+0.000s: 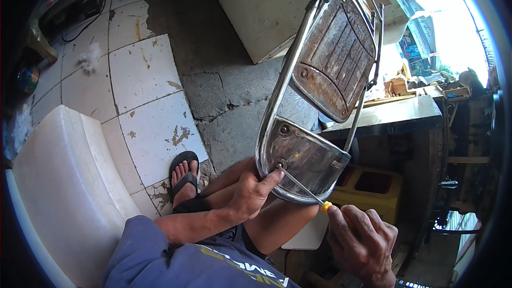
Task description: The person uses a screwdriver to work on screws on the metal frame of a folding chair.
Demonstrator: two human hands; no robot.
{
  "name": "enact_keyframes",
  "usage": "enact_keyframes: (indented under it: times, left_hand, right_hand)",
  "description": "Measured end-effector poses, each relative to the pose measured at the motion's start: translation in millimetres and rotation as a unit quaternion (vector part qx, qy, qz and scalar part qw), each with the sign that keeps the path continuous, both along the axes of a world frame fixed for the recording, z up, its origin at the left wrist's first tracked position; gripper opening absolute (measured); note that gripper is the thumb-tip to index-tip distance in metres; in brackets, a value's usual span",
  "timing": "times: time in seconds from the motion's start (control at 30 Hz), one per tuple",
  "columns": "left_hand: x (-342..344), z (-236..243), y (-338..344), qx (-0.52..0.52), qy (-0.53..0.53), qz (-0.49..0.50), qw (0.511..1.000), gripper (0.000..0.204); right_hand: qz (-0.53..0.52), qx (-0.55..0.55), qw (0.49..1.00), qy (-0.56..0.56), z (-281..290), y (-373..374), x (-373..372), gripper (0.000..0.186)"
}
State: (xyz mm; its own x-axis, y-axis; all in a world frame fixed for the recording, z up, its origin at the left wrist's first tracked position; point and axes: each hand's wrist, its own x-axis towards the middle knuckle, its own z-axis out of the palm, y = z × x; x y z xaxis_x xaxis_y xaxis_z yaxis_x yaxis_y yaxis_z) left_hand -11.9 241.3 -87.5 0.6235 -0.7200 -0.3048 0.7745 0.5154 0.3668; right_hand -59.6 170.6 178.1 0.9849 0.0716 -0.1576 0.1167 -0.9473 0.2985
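Right hand (362, 240) grips the screwdriver (326, 207), tip down on the near panel (312, 152) of the metal chair (336, 56), left of the desk (397, 114), left hand (252, 194) curling alongside, its hold unclear!

Worn at head height, the left of two side-by-side fisheye cameras looks steeply down past the wearer's navy T-shirt (154, 258), closest at the lower edge. It faces the left hand (250, 194) and right hand (362, 242) at near range, beside a metal folding chair (337, 56), with tiled floor (152, 72) farther off, bending toward a dark rim.
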Motion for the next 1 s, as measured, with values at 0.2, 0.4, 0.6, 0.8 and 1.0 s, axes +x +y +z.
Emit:
enact_keyframes:
  times: [0.2, 0.4, 0.6, 0.8, 1.0]
  left_hand:
    - [2.5, -1.9, 1.7, -0.008, 0.004, 0.014, 1.000, 0.027]
    - [-0.3, 4.8, -3.0, -0.021, 0.016, -0.010, 1.000, 0.028]
    - [5.6, 0.1, 4.1, -0.008, 0.024, 0.015, 1.000, 0.025]
    - [-0.9, 3.8, -5.4, -0.021, 0.051, -0.003, 0.998, 0.025]
    - [10.7, 15.7, 3.0, -0.023, 0.068, -0.028, 0.997, 0.026]
  right_hand:
    - [0.050, -0.045, 0.997, 0.028, 4.5, 6.3, 7.5, 0.040]
    - [0.162, -0.212, 0.956, 0.123, 26.9, 31.1, 21.7, 0.036]
    - [-0.025, -0.016, 0.987, 0.157, 17.0, 31.0, 33.9, 0.039]
    - [0.081, -0.118, 0.965, 0.219, 40.0, 45.9, 38.4, 0.051]
    - [0.049, -0.005, 0.976, 0.213, 44.0, 48.8, 43.9, 0.048]
